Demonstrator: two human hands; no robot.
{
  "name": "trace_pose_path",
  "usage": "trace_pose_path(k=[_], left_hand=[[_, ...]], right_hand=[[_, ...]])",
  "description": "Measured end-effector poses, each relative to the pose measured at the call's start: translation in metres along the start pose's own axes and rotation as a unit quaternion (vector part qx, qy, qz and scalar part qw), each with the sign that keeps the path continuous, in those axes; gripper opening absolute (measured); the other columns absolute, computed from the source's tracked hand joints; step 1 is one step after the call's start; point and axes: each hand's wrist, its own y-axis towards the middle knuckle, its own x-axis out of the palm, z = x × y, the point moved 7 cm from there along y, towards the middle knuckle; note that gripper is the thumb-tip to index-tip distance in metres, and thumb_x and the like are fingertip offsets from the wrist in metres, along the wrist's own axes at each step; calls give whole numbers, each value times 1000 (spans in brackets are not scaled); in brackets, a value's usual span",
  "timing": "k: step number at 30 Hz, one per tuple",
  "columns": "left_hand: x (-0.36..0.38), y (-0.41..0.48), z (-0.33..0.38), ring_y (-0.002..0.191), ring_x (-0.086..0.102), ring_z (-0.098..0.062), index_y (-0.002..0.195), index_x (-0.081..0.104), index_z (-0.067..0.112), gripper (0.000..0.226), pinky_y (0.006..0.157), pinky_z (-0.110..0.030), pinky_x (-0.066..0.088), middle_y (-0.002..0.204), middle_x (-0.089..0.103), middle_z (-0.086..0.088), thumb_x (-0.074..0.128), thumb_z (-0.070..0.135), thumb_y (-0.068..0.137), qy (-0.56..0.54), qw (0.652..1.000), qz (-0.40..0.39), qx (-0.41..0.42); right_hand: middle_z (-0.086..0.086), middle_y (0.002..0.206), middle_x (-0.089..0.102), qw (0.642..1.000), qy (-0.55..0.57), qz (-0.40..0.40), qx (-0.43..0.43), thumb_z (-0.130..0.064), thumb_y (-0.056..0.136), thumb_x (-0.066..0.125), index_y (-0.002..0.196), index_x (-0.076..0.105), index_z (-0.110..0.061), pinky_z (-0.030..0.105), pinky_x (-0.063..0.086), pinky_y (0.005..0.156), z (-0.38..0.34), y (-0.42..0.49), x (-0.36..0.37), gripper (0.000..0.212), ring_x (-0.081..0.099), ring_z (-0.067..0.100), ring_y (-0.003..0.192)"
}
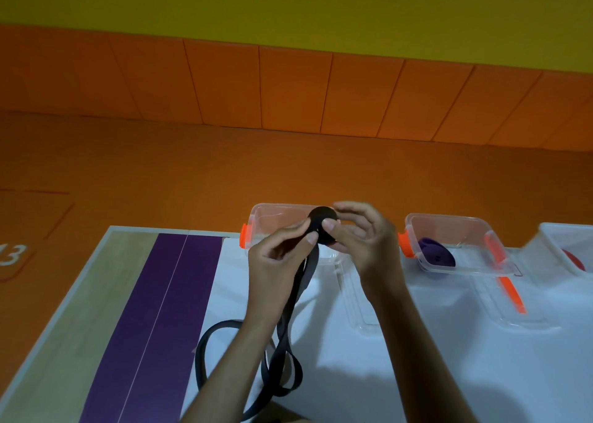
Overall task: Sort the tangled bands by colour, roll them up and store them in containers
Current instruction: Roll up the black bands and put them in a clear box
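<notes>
Flat black elastic band point(322, 222), partly wound into a tight round roll, held up in the air in front of the nearest clear plastic container with orange latch point(272, 211). Right hand point(369, 243) grasps the roll, thumb on its face and fingers curled behind. Left hand point(276, 262) pinches the band just below the roll. The unrolled tail hangs down between the forearms and lies in loose loops on the white table point(385, 374).

Second clear container point(475, 230) sits to the right and holds a purple rolled band point(438, 255). Third clear container point(558, 239) is cut off by the right edge, with a red roll point(574, 260) inside. Clear lids point(356, 300) lie flat on the table, just nearer than the containers. Wide purple strip point(154, 310) runs along the table's left part.
</notes>
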Motion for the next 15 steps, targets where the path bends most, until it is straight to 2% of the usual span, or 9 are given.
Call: trace_pose_path(k=[2,4,6,8,11,15], left_hand=[[2,3,3,113,75,-13,108,84,24,23,98,-25,57,113,81,4,83,14,88,-4,1000,-25,-9],[4,5,10,115,73,-11,107,84,28,24,96,-19,55,115,80,6,82,13,89,10,999,-38,18],[7,5,15,119,71,-10,110,83,30,24,97,-16,53,119,78,5,79,14,93,22,997,-53,42],[11,6,15,122,69,-11,115,82,30,25,99,-17,52,123,77,5,76,16,96,29,997,-57,46],[15,5,12,126,66,-10,122,79,31,27,103,-18,50,126,75,9,73,18,99,44,996,-66,44],[13,9,11,129,63,-12,126,77,35,31,104,-20,50,129,71,7,71,20,99,48,994,-84,40]], right_hand=[[3,108,80,1000,7,-23,-3,-13,92,81,110,77,-21,37,67,75,-1,1,-1,20,79,23,102],[6,109,79,999,5,-47,0,-11,93,80,106,73,-11,36,66,79,2,1,-1,15,78,23,103],[5,107,79,999,-30,-37,-18,-12,89,83,98,69,-7,27,63,83,0,3,-3,18,78,17,101],[7,100,79,997,-57,-23,-39,-15,85,86,91,67,-9,26,61,82,-3,4,-4,20,78,16,96],[9,96,81,998,-35,5,-50,-16,83,89,88,71,-15,39,66,81,-6,6,-8,19,80,23,92],[0,107,81,998,-12,18,-55,-18,87,86,107,77,-29,36,65,86,-6,4,-5,24,78,20,103]])
